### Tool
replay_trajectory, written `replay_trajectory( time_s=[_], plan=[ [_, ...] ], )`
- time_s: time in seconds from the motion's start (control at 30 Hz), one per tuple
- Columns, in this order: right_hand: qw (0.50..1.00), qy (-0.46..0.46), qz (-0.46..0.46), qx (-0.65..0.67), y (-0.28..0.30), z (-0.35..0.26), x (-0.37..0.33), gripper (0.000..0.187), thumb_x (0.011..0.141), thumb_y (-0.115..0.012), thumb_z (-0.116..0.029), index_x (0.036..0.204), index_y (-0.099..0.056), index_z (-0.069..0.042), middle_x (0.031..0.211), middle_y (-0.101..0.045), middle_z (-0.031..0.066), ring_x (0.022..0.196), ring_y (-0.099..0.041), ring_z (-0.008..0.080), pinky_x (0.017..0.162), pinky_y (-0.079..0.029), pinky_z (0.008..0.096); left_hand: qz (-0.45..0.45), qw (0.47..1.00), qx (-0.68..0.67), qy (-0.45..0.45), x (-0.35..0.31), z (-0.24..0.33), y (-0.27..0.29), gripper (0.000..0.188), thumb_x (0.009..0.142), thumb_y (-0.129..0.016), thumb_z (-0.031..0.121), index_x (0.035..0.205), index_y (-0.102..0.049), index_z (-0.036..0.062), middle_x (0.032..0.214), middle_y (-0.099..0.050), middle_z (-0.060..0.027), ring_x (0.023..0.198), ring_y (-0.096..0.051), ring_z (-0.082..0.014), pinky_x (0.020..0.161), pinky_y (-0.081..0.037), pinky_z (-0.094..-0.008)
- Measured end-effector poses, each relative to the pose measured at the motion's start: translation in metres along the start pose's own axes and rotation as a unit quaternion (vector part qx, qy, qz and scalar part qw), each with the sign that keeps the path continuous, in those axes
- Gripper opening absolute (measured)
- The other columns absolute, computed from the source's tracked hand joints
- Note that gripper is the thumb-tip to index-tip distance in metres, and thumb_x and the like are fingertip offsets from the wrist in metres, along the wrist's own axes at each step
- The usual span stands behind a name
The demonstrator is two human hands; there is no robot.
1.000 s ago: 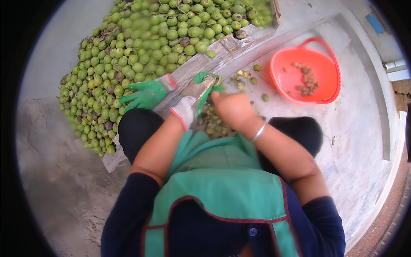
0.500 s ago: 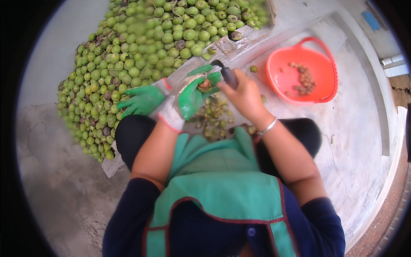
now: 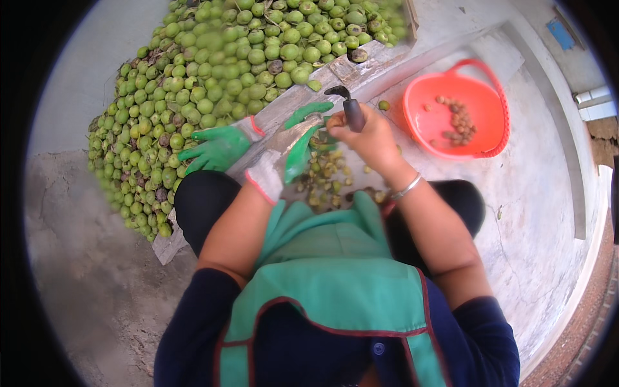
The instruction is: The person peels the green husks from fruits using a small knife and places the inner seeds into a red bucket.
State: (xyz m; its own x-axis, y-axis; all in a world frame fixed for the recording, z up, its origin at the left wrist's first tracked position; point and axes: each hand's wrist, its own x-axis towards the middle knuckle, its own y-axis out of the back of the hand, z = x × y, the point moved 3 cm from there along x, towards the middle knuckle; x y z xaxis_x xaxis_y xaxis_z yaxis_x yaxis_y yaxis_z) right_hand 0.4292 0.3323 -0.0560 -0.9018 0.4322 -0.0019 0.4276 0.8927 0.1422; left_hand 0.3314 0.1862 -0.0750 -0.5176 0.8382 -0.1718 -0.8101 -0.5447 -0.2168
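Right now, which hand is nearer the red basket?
Right. The bare right hand is left of the red basket, not touching; the gloved left hand is farther left.

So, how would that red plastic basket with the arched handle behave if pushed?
The basket would probably slide easily, holding only a scatter of small, round brown nuts. Those may roll inside. Tipping seems unlikely, since it sits upright on a flat-looking, pale floor.

You're at a rough produce-processing spot, yard or shed unclear: concrete floor, raised kerb along its right edge, green fruit heaped against weathered board, hooked knife, cut pieces scattered.
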Motion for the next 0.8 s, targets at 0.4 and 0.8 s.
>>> replay_trajectory(
  time_s=[0.4, 0.8],
  plan=[
    [0.902, 0.073, 0.198, -0.377, 0.093, -0.016, 0.01, 0.02, 0.081, -0.067, -0.011, 0.097, -0.06, -0.002, 0.091, -0.066, 0.0227, 0.084, -0.065, 0.0396, 0.072, -0.051, 0.0446, 0.091, 0.85, 0.512, 0.08, -0.015, -0.001, 0.025, 0.057, 0.087, -0.056, 0.052, 0.133, -0.052, 0.0184, 0.126, -0.059, -0.0157, 0.113, -0.059, -0.0323, 0.098, -0.045, -0.0399],
    [0.949, 0.11, -0.008, -0.294, -0.007, -0.002, 0.021, 0.021, 0.08, -0.071, -0.013, 0.093, -0.057, -0.003, 0.07, -0.06, 0.0182, 0.064, -0.059, 0.0342, 0.061, -0.047, 0.0412, 0.318, 0.873, 0.347, -0.127, -0.139, 0.13, 0.117, 0.043, 0.09, -0.063, 0.036, 0.127, -0.059, 0.0154, 0.118, -0.065, -0.0136, 0.107, -0.062, -0.025, 0.094, -0.047, -0.0347]
  ],
)
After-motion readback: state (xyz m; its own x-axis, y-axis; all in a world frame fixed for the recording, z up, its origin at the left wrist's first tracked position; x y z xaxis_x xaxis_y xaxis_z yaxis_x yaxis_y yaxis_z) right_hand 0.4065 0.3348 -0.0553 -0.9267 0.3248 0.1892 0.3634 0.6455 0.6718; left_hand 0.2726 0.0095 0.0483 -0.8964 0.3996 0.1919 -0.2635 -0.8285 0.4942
